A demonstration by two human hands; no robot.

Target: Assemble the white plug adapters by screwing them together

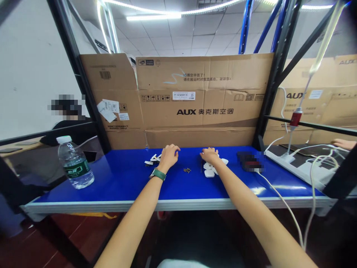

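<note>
My left hand is over the blue tabletop, just right of a small pile of white pieces with dark parts. Its fingers are loosely bent and apart, with nothing visible in them. A watch with a green band is on that wrist. My right hand reaches over the far edge of a cluster of white rounded-square plastic pieces. Its fingers look spread and bent downward, and the hand hides part of the cluster. Between the hands lies a small heap of brass-coloured screws. A thin dark rod lies beside the white pieces.
A water bottle stands at the left of the blue table. To the right are a dark device with a white cable and a power strip. Cardboard walls the back. Another person sits beyond the left frame.
</note>
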